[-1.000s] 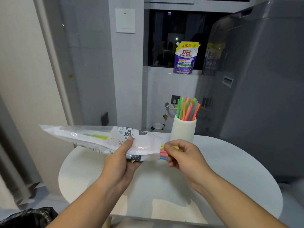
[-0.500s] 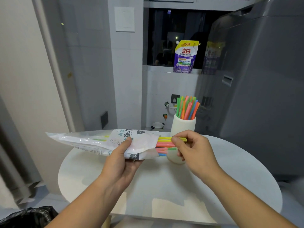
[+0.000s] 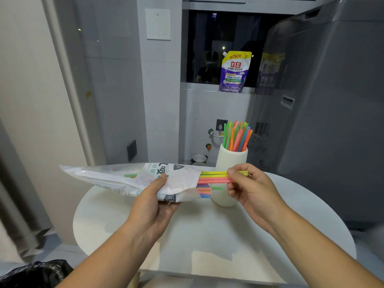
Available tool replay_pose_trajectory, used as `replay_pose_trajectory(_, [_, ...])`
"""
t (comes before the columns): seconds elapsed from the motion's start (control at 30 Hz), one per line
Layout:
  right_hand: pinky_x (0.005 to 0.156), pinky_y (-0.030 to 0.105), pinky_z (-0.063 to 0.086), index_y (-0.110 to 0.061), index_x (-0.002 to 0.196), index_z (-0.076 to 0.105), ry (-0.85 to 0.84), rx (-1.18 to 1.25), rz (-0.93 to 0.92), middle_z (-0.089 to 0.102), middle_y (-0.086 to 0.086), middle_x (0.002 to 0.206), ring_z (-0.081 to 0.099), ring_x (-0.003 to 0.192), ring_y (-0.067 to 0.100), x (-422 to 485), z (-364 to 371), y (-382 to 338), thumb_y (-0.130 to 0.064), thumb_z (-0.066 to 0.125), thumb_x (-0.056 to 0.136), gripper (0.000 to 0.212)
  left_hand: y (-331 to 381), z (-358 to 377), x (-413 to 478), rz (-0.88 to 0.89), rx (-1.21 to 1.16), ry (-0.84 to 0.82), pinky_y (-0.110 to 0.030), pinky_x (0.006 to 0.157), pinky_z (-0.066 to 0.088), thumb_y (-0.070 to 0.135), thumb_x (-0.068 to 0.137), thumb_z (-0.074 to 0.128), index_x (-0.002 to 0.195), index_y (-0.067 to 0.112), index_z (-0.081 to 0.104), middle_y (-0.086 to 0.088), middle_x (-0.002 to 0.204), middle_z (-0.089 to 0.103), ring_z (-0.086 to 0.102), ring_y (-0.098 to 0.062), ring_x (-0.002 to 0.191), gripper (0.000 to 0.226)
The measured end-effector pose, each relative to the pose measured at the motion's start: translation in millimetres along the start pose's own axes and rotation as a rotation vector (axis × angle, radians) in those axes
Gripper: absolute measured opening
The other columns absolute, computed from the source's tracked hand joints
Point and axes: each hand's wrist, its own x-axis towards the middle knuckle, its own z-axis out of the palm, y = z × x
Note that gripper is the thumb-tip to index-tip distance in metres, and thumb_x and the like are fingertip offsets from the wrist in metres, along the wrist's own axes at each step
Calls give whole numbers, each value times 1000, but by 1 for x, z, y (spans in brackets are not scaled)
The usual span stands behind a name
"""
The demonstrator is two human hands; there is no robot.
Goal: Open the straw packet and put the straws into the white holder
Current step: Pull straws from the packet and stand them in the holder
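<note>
A long white plastic straw packet [image 3: 116, 177] is held level above the round table, its open end pointing right. My left hand [image 3: 153, 202] grips it from below, thumb on top. Several coloured straws [image 3: 214, 179] stick out of the open end. My right hand [image 3: 249, 188] pinches the yellow and pink ones near their tips. Behind them stands the white holder [image 3: 230, 161] on the table, with several coloured straws [image 3: 236, 136] upright in it.
The white round table [image 3: 207, 235] lies below my hands. A grey washing machine [image 3: 324, 104] stands at the right. A purple detergent pouch [image 3: 234, 71] sits on the window ledge. A black rubbish bag [image 3: 33, 273] is at the lower left.
My right hand has drawn a bunch of straws further out of the packet to the right. The packet has tilted slightly, and my left hand keeps its grip.
</note>
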Motion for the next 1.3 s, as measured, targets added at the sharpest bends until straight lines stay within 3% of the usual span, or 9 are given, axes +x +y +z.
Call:
replay_pose_trajectory(0.3, [44,19,40,-5,101,66,-6,246,163,55,2,70,47,55,10,-4,16,19,-20,80,65,41,0,1,-2,-6,-13,-14,-41,63,65,8,98,60,120,3,62,-13,99,80,79,-23,82,23])
replay_pose_trajectory(0.43, [43,18,39,-6,103,65,-19,311,217,56,3,74,45,55,11,-3,20,26,-18,79,69,38,0,3,-3,-3,-8,-17,-44,70,65,8,98,59,116,4,63,-13,97,80,79,-23,82,19])
replay_pose_trajectory(0.6, [41,18,38,-4,104,63,83,334,190,55,4,70,47,52,9,2,20,21,-9,70,87,19,-1,4,-5,-9,-2,-21,-42,70,65,8,98,60,115,3,63,-13,99,80,79,-23,83,18])
replay_pose_trajectory(0.77, [40,18,39,-7,96,65,189,445,166,58,1,65,47,48,7,4,21,18,-13,73,84,15,-2,8,-7,-31,-15,-27,-42,69,65,9,98,59,110,1,65,-15,96,80,79,-24,80,16])
replay_pose_trajectory(0.9, [43,20,39,-3,109,68,159,351,113,61,5,76,50,55,10,0,27,25,-18,74,84,30,-4,10,-9,-40,-15,-21,-42,80,63,9,99,58,106,0,65,-16,94,80,79,-24,80,13])
replay_pose_trajectory(0.97, [44,21,38,0,104,71,164,267,95,62,6,75,51,54,10,-1,31,24,-23,69,89,27,-4,11,-9,-44,-17,-15,-43,82,62,9,99,58,107,-1,65,-16,94,79,79,-25,79,15])
replay_pose_trajectory(1.07, [47,21,41,-7,91,75,196,139,21,67,4,71,56,54,10,0,34,22,-28,61,96,26,-4,10,-9,-59,-34,-5,-42,71,64,8,98,58,108,-3,65,-18,93,79,79,-26,77,16])
replay_pose_trajectory(1.2, [57,25,49,-14,90,75,284,-65,-82,73,2,75,66,65,12,2,32,20,-35,59,97,28,-3,10,-9,-70,-52,2,-39,62,65,9,98,59,108,-1,65,-17,94,79,79,-26,77,16])
replay_pose_trajectory(1.3, [59,31,48,-13,83,75,318,-81,-126,64,6,64,57,59,17,6,27,15,-36,58,97,32,-2,11,-11,-69,-83,0,-32,52,61,8,99,58,107,-2,64,-16,88,79,78,-24,70,14])
